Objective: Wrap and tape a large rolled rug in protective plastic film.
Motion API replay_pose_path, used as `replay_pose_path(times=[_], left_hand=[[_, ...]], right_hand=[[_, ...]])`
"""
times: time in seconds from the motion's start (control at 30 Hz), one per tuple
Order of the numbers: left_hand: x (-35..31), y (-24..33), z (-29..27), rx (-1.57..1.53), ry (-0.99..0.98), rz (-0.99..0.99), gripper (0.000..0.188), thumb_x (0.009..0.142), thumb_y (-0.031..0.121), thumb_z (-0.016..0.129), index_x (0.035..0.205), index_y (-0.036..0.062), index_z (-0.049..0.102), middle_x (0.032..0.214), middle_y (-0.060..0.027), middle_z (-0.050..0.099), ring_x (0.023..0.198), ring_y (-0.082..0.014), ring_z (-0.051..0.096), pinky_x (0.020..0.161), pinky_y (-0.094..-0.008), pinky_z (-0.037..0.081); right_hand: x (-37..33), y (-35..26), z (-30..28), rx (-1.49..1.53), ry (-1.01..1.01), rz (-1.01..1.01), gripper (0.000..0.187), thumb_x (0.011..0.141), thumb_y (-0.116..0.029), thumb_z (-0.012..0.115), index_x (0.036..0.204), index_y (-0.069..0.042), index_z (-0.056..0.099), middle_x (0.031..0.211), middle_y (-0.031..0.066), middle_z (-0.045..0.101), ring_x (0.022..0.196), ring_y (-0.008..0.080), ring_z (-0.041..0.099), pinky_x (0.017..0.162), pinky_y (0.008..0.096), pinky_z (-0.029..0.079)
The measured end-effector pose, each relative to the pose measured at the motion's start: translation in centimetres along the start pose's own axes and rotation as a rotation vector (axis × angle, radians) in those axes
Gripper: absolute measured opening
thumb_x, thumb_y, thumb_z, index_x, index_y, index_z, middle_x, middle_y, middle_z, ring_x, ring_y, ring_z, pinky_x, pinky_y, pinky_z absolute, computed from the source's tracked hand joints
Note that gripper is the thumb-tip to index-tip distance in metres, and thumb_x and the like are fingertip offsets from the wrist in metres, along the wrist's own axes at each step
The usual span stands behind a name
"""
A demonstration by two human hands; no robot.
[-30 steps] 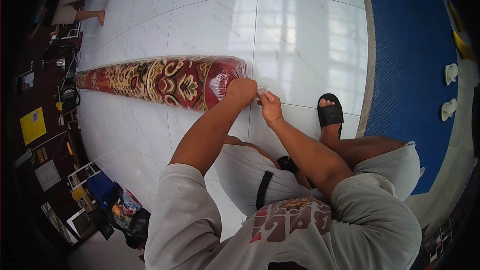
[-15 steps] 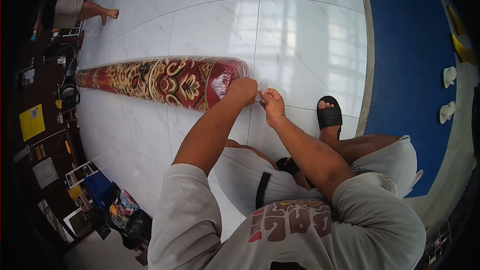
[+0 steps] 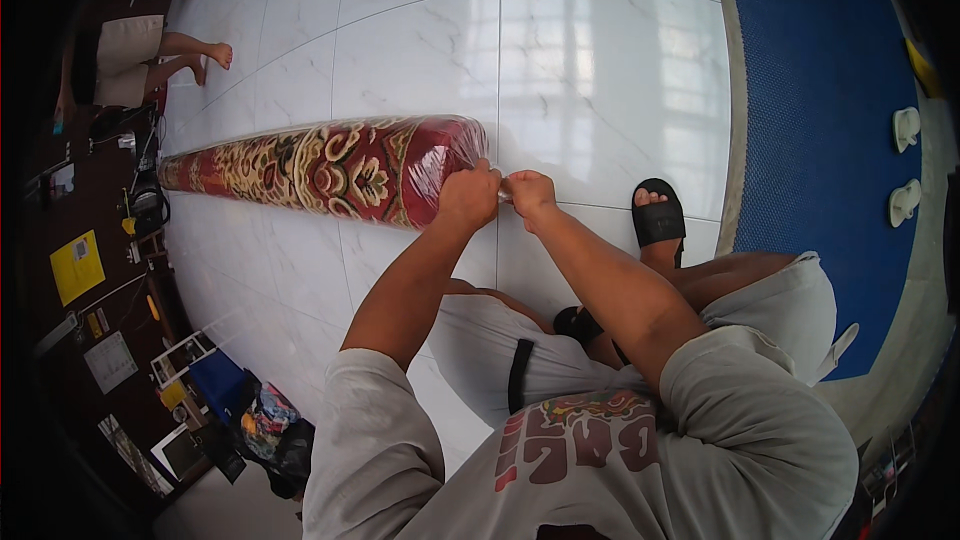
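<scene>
A long rolled carpet (image 3: pixel 340 168), red with cream and dark green floral patterns, lies on the floor inside clear plastic wrap (image 3: pixel 462 145). Its near end points toward me, and the wrap bunches together there. My left hand (image 3: pixel 470 196) is closed on the gathered plastic at the carpet's end. Just to its right, my right hand (image 3: pixel 529 195) pinches the tail of the same plastic wrap. A short piece of twisted film shows between the two hands. The fingertips are partly hidden.
White tiles (image 3: pixel 590 70) surround the carpet. On the right lies a blue mat (image 3: pixel 820 120) with white slippers (image 3: pixel 905 202) beyond it. Dark furniture (image 3: pixel 90 290) and bags (image 3: pixel 270 415) stand at left. Another person's bare legs (image 3: pixel 195 52) show at the far left.
Both hands have shifted slightly left and the right has turned over, fingers nearer the left hand. The other person's legs have changed stance; my view has moved a little.
</scene>
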State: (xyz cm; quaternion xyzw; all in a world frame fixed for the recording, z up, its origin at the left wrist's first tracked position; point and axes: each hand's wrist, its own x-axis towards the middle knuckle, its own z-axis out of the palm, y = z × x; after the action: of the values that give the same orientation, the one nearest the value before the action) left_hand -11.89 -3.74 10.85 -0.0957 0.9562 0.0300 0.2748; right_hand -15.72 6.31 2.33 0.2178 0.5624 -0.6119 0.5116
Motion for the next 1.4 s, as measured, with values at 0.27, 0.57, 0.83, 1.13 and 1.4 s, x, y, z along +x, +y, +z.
replay_pose_path(times=[0.27, 0.57, 0.83, 1.13, 1.4], left_hand=[[-1.8, 1.2, 2.1, -0.156, 0.306, -0.281, 0.011, 0.082, 0.010, 0.061, 0.091, 0.0055, 0.057, 0.094, -0.0143, 0.061, 0.075, -0.0310, 0.069, 0.063, -0.0403, 0.057], [-3.3, 6.3, 3.2, -0.693, 0.300, -0.968, 0.023, 0.088, 0.024, 0.064, 0.092, 0.0023, 0.067, 0.093, -0.0204, 0.069, 0.084, -0.0380, 0.068, 0.074, -0.0451, 0.056], [-1.7, 7.7, 8.7, -1.889, 0.870, -1.009, 0.029, 0.097, 0.012, 0.051, 0.113, -0.0106, 0.060, 0.091, -0.0145, 0.068, 0.081, -0.0189, 0.069, 0.061, -0.0285, 0.057], [-2.1, 8.0, 10.7, -1.710, 0.872, -0.864, 0.026, 0.090, 0.006, 0.050, 0.111, -0.0069, 0.060, 0.093, -0.0202, 0.069, 0.081, -0.0297, 0.070, 0.066, -0.0372, 0.058], [-4.1, 6.5, 10.3, -1.117, 0.612, -0.945, 0.025, 0.091, 0.018, 0.049, 0.101, -0.0017, 0.062, 0.093, -0.0291, 0.065, 0.084, -0.0464, 0.063, 0.077, -0.0505, 0.050]], right_hand=[[0.9, -2.8, -0.7, -0.528, -0.478, -0.161, 0.012, 0.086, -0.012, 0.061, 0.088, -0.001, 0.065, 0.083, 0.0053, 0.064, 0.072, 0.0127, 0.054, 0.067, 0.0293, 0.045], [2.2, -5.6, -1.6, -1.128, -0.847, -0.304, 0.033, 0.086, -0.025, 0.063, 0.103, 0.003, 0.066, 0.095, 0.0138, 0.065, 0.092, 0.0256, 0.060, 0.087, 0.0355, 0.046], [1.3, -3.3, -1.5, -1.097, -0.822, -0.616, 0.022, 0.090, -0.017, 0.058, 0.094, 0.004, 0.061, 0.097, 0.0119, 0.058, 0.093, 0.0259, 0.060, 0.082, 0.0365, 0.049], [0.0, -4.9, 0.3, -0.891, -0.811, 0.015, 0.022, 0.089, -0.014, 0.060, 0.106, 0.000, 0.064, 0.096, 0.0057, 0.067, 0.090, 0.0125, 0.058, 0.081, 0.0294, 0.047], [0.2, -7.1, 1.0, -1.531, -0.948, -0.509, 0.027, 0.083, -0.007, 0.060, 0.108, 0.001, 0.065, 0.098, 0.0143, 0.069, 0.093, 0.0227, 0.062, 0.086, 0.0335, 0.047]])
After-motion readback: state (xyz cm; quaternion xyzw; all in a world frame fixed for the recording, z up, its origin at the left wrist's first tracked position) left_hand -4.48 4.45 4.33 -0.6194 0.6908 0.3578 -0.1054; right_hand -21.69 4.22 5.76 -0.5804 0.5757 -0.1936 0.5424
